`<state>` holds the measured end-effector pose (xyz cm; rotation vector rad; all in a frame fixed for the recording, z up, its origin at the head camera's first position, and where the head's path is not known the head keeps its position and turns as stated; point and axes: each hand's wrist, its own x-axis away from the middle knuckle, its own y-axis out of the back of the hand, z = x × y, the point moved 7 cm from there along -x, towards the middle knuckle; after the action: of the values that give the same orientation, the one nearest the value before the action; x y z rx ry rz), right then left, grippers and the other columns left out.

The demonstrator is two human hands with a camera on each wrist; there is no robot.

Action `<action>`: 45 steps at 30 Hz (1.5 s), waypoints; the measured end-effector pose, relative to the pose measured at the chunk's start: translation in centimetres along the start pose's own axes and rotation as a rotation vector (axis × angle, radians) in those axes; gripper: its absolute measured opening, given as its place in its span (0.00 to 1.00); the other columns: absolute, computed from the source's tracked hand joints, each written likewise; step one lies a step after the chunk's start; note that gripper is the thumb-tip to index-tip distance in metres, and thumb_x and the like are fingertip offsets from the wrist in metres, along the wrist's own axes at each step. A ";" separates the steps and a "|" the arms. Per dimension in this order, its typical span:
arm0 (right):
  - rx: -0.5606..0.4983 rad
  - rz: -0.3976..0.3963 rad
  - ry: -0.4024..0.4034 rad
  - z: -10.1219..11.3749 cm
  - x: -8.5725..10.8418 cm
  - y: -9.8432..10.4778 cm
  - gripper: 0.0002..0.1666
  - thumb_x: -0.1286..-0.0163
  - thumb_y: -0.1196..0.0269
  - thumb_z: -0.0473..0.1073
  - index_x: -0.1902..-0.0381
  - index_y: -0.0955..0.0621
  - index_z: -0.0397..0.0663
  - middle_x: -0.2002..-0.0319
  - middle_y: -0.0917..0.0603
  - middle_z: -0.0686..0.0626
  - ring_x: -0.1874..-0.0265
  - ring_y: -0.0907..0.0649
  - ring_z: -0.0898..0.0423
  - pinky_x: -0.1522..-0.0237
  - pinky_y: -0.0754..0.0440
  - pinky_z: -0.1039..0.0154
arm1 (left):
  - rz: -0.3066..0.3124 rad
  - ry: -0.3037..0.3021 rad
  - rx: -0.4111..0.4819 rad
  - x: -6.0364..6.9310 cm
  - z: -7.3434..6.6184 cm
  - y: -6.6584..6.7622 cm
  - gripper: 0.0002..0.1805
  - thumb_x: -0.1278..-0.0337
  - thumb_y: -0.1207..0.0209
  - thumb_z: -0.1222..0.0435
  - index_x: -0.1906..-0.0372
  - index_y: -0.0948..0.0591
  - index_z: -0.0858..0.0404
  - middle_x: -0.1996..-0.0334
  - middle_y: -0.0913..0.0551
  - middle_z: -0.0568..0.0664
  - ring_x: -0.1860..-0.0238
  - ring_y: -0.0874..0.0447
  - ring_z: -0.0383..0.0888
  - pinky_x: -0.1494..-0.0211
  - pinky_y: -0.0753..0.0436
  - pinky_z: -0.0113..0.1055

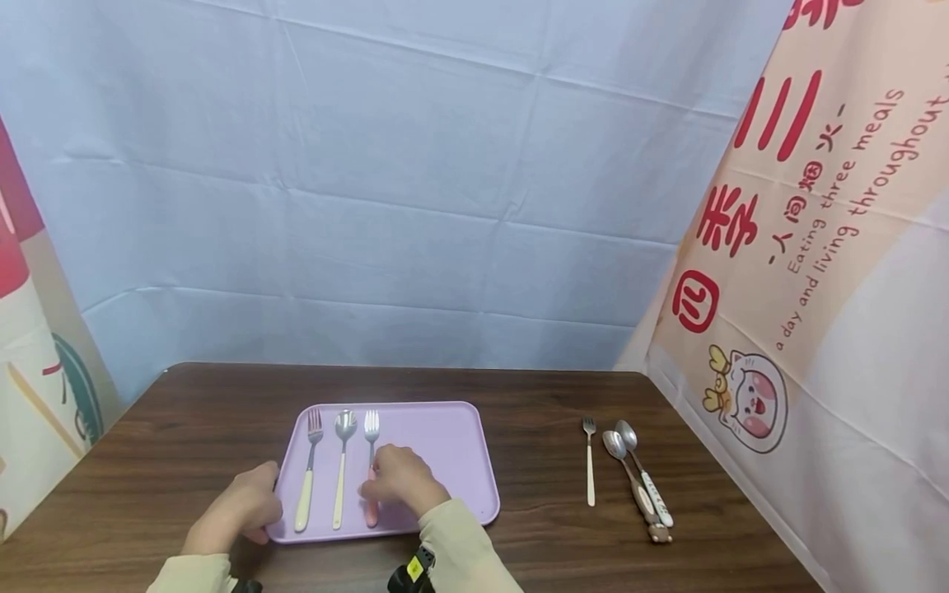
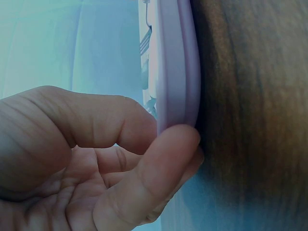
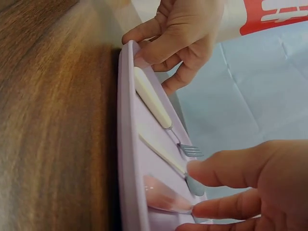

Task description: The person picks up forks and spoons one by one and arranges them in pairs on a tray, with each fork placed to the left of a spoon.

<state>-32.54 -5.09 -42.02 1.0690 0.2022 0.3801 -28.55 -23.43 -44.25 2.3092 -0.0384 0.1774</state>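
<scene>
My left hand (image 1: 240, 504) grips the lilac tray (image 1: 445, 461) at its near left corner; the left wrist view shows thumb and fingers (image 2: 168, 149) pinching the rim. On the tray, from the left, lie a fork with a cream handle (image 1: 305, 498), a spoon with a cream handle (image 1: 340, 486) and a fork with a pink handle (image 1: 372, 512). Over the pink fork is my right hand (image 1: 404, 478). In the right wrist view its thumb stands apart from the fingers, and one fingertip (image 3: 204, 209) meets the fork's neck, seemingly touching it.
Right of the tray, on the dark wooden table (image 1: 534, 511), lie a small fork with a white handle (image 1: 590, 469), a spoon with a brown handle (image 1: 641, 498) and a spoon with a patterned white handle (image 1: 656, 497). Cloth curtains (image 1: 408, 206) hang around the table.
</scene>
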 end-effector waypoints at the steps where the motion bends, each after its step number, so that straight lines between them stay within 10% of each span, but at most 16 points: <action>1: 0.009 0.005 0.005 0.1 0.1 0.1 0.15 0.51 0.32 0.45 0.85 0.28 0.50 0.85 0.29 0.55 0.83 0.30 0.58 0.83 0.33 0.68 | -0.001 -0.001 -0.001 0.0 0.0 0.0 0.15 0.69 0.52 0.83 0.67 0.35 0.75 0.77 0.30 0.62 0.87 0.23 0.49 0.86 0.18 0.35; 20: 0.257 0.111 0.194 1.6 0.9 0.6 0.17 0.63 0.26 0.43 0.83 0.26 0.54 0.84 0.29 0.58 0.82 0.31 0.62 0.82 0.32 0.71 | 0.004 0.001 0.002 -0.1 0.0 -0.2 0.14 0.68 0.51 0.83 0.68 0.35 0.75 0.78 0.30 0.62 0.86 0.23 0.49 0.86 0.18 0.36; 45: 0.284 0.096 0.139 -1.5 1.0 2.5 0.27 0.58 0.31 0.38 0.54 0.18 0.47 0.57 0.18 0.51 0.53 0.22 0.55 0.50 0.24 0.66 | 0.002 0.000 -0.001 -0.1 0.0 0.0 0.14 0.68 0.51 0.83 0.67 0.35 0.75 0.77 0.31 0.62 0.86 0.23 0.50 0.86 0.18 0.36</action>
<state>-32.68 -2.46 -40.48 1.3366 0.3368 0.5235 -28.60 -23.39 -44.27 2.3080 -0.0412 0.1785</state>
